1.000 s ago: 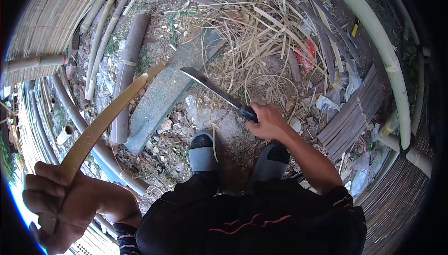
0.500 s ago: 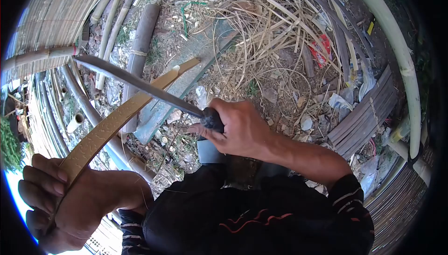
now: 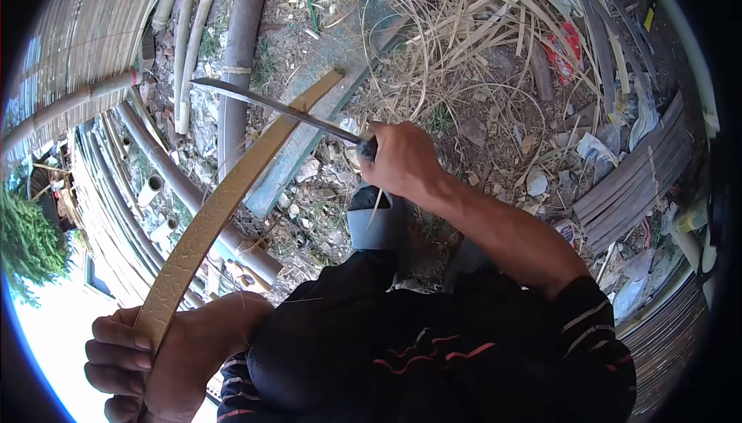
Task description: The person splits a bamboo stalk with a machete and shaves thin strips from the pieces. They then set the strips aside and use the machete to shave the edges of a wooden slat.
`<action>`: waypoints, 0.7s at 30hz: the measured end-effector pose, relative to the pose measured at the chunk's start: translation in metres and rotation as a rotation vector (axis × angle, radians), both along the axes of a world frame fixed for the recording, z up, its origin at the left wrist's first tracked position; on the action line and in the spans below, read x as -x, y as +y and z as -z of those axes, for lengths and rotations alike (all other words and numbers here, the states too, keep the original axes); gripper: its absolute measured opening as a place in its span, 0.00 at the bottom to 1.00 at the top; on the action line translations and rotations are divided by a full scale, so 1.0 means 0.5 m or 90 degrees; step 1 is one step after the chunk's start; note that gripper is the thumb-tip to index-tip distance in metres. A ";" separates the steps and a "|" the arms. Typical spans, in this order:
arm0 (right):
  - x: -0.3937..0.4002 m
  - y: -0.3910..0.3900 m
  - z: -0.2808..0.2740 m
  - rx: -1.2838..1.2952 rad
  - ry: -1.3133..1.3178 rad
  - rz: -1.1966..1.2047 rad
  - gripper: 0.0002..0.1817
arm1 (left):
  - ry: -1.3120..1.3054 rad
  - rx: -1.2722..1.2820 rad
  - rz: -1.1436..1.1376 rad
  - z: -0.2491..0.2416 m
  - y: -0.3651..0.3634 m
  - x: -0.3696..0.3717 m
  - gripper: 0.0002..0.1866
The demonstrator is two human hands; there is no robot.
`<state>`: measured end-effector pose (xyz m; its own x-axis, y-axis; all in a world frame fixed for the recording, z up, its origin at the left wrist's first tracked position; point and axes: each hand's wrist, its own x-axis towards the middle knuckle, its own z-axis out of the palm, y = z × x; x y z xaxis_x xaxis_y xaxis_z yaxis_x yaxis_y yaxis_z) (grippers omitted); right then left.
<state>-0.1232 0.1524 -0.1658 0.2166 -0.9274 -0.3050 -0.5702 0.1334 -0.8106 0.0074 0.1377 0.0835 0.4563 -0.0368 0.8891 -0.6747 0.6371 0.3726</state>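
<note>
A long, flat bamboo strip (image 3: 220, 210) slants from lower left up to the middle of the view, its pale inner face showing. Closed around its near end is my left hand (image 3: 166, 357), fingers wrapped over the edge. My right hand (image 3: 402, 162) grips the dark handle of a long-bladed knife (image 3: 247, 98). The blade lies across the strip near the strip's far end, pointing left. Whether the edge bites into the bamboo cannot be made out. Beneath the strip's far part is a greenish board (image 3: 267, 191) on the ground.
Bamboo shavings (image 3: 440, 44) are heaped at the top. A bundle of split slats (image 3: 638, 172) lies to the right, near a red wrapper (image 3: 564, 52). Several bamboo poles (image 3: 243, 28) and a slatted mat (image 3: 85, 28) are on the left. A grey shoe (image 3: 371, 226) shows below the knife.
My right hand and the knife have moved forward, with the blade now crossing nearer the strip's far end. My left hand and the strip's near end sit further right; the view has shifted slightly.
</note>
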 end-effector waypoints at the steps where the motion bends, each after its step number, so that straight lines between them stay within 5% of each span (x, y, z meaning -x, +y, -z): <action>1: 0.014 -0.002 -0.011 0.051 0.034 -0.040 0.13 | 0.007 0.012 0.011 -0.001 -0.001 0.002 0.19; 5: 0.033 0.059 -0.083 0.224 -0.150 -0.055 0.12 | -0.027 -0.027 0.067 -0.005 0.015 -0.033 0.18; 9: 0.006 0.005 0.009 0.120 0.009 -0.003 0.12 | -0.048 -0.018 -0.010 0.007 0.011 -0.007 0.18; 12: 0.023 0.041 -0.081 0.076 -0.039 -0.046 0.11 | -0.020 0.003 -0.002 0.005 0.009 -0.017 0.18; 15: 0.009 0.059 -0.049 0.304 -0.189 -0.034 0.14 | -0.035 0.007 0.015 0.015 0.008 -0.020 0.20; 16: 0.002 0.047 -0.006 0.303 -0.187 -0.004 0.14 | -0.044 0.000 0.029 0.008 0.016 -0.019 0.20; 17: 0.000 0.002 0.002 0.010 0.007 -0.017 0.14 | -0.038 0.005 0.030 0.005 0.018 -0.019 0.20; 21: 0.028 0.038 -0.084 0.089 -0.021 -0.054 0.12 | -0.020 -0.021 0.024 0.005 0.003 -0.021 0.20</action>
